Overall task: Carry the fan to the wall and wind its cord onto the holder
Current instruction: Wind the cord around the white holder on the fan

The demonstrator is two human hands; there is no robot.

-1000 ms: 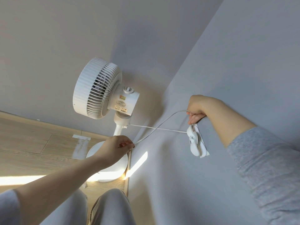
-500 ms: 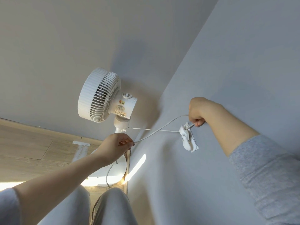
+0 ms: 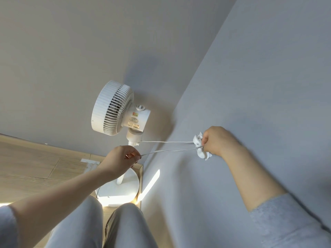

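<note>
I see my left hand [image 3: 119, 161] pinching the cord [image 3: 170, 150] between fingertips; my right hand [image 3: 217, 141] clamps it at the holder [image 3: 201, 149].

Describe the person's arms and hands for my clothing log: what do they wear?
Both hands, left and right, are bare, with no gloves, rings or watch visible. Light grey sleeves are pushed up, leaving the forearms uncovered. The fabric looks soft, like a sweatshirt.

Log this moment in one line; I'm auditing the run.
stage: winding | left hand: pinching cord | right hand: cord at wall holder | fan: standing in corner
</note>
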